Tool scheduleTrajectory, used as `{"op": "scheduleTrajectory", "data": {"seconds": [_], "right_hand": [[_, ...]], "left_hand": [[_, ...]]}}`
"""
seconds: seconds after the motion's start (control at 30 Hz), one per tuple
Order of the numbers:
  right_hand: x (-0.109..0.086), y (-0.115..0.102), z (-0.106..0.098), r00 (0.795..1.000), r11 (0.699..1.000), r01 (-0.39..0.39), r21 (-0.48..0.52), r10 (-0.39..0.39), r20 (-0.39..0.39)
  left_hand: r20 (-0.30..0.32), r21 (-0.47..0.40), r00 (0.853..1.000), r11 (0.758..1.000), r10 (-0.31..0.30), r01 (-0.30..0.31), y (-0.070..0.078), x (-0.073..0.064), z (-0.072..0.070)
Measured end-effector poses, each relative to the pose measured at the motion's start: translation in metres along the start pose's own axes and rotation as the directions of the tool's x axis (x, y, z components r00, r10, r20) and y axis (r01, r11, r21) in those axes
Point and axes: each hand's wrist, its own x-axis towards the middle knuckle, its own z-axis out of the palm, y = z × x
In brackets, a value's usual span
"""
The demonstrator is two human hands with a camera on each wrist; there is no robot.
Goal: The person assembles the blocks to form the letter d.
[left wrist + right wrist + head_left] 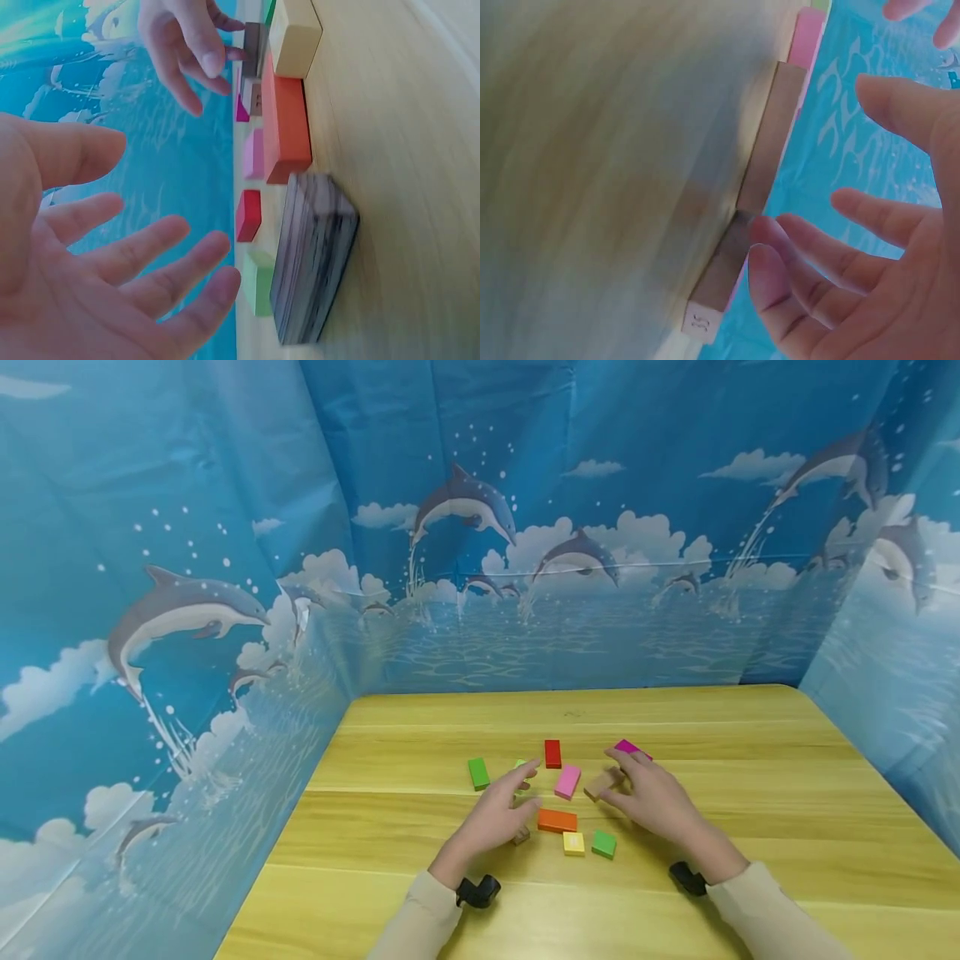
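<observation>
My left hand (495, 818) hovers low over the table with its fingers spread and nothing in its grasp. Beneath it lies a grey wood-grain block (311, 262), mostly hidden by the hand in the head view. My right hand (658, 797) is also spread, its fingers loosely bent. Two brown wooden blocks lie end to end beside it: a longer one (771, 142) and one with dark marks on its end (721, 266). Its fingertips are right at the marked one. Between the hands are an orange block (557, 821) and a pink block (567, 782).
Around them lie a red block (552, 754), a green block (478, 774), a light green block (520, 763), a magenta block (628, 747), a yellow block (573, 844) and a smaller green block (603, 844). A dolphin-print curtain (562, 635) borders the wooden table (420, 735).
</observation>
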Motion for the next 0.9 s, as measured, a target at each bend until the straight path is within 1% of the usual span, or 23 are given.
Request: {"op": "scheduleTrajectory", "data": {"seconds": [0.13,0.2,0.33,0.47,0.57,0.67,0.9], "right_hand": [[0.004,-0.001,0.005,0.999,0.999,-0.037,-0.024,0.037,0.020],[0.006,-0.002,0.007,0.998,0.998,-0.050,-0.039,0.051,0.022],[0.010,-0.004,0.010,0.998,0.996,-0.060,-0.072,0.062,0.025],[0.014,-0.007,0.011,0.997,0.995,-0.063,-0.080,0.067,0.041],[0.015,-0.009,0.013,0.997,0.997,-0.054,-0.059,0.058,0.060],[0.016,-0.009,0.015,0.997,0.999,-0.034,-0.030,0.036,0.074],[0.018,-0.004,0.012,0.996,0.999,-0.003,0.050,-0.002,0.092]], "left_hand": [[0.036,-0.011,0.999,1.000,-0.011,0.011,0.001,0.006,0.007],[0.044,-0.009,0.999,1.000,-0.016,0.017,0.001,0.010,0.009],[0.056,-0.007,0.998,0.999,-0.032,0.033,0.003,0.017,0.013],[0.074,0.010,0.997,1.000,-0.026,0.025,0.007,0.026,0.015],[0.088,0.012,0.996,1.000,-0.025,0.024,0.011,0.030,0.017],[0.096,0.007,0.994,0.999,-0.043,0.042,0.013,0.030,0.020],[0.090,0.022,0.995,0.999,-0.045,0.044,0.014,0.034,0.022]]}}
